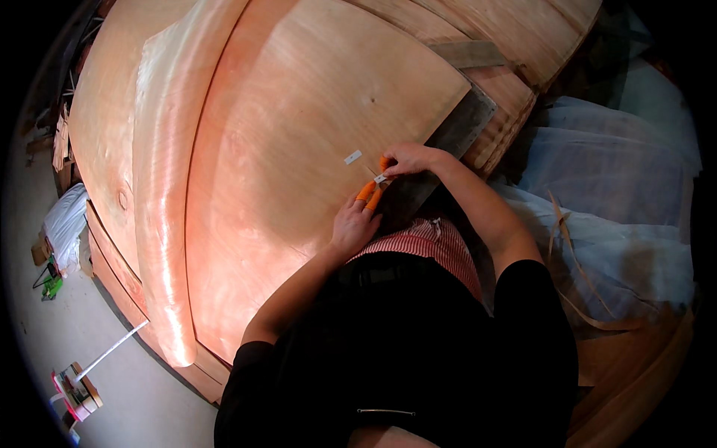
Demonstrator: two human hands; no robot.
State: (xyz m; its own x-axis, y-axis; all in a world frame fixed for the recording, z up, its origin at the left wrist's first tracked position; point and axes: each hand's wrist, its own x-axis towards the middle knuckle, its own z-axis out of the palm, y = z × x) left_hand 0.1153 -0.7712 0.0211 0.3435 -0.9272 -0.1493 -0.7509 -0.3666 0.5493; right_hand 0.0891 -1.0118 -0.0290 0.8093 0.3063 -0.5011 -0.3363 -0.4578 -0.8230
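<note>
A large sheet of thin reddish wood veneer (299, 134) lies on a stack of similar sheets. My left hand (355, 222), with orange covers on two fingertips, rests on the sheet's near edge and touches a small white strip of tape (380, 179). My right hand (407, 158), also with an orange fingertip cover, pinches the other end of that strip at the edge. A second short white piece of tape (352, 157) is stuck on the veneer just left of my hands.
A grey board (455, 131) runs under the veneer edge by my right hand. Clear plastic sheeting (620, 187) and loose veneer strips (575, 261) lie to the right. On the concrete floor at left are a white bag (66, 220) and tape rolls (75, 388).
</note>
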